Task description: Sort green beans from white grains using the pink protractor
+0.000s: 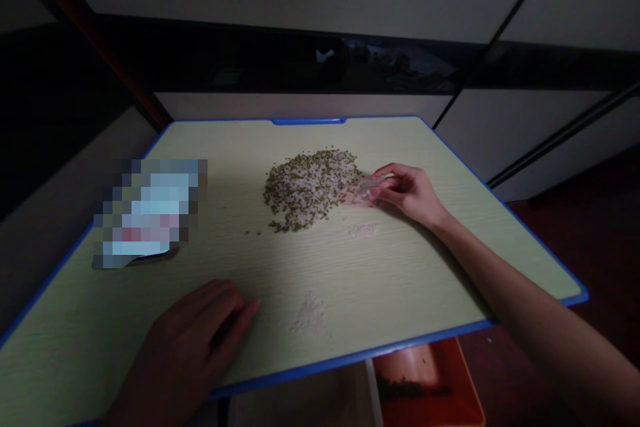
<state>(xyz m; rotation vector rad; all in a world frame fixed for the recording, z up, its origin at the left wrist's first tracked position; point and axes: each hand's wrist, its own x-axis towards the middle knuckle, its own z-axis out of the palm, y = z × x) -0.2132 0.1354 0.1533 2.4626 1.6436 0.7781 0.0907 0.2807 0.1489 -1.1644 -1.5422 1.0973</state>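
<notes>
A heap of mixed green beans and pale rice grains (310, 187) lies at the middle of a light green tabletop with a blue rim (350, 357). My right hand (407, 192) rests just right of the heap, its fingertips pinched around pale grains at the heap's edge. Two small patches of pale grains lie apart from the heap: one (363, 229) below my right hand, one (310, 315) near the front edge. My left hand (195, 340) lies flat on the table at the front left, fingers stretched out and holding nothing.
A pixelated flat packet (147, 213) lies on the table's left side. Under the front edge sits an orange container (440, 380) with dark beans in it. Behind the table are a pale wall and dark rails.
</notes>
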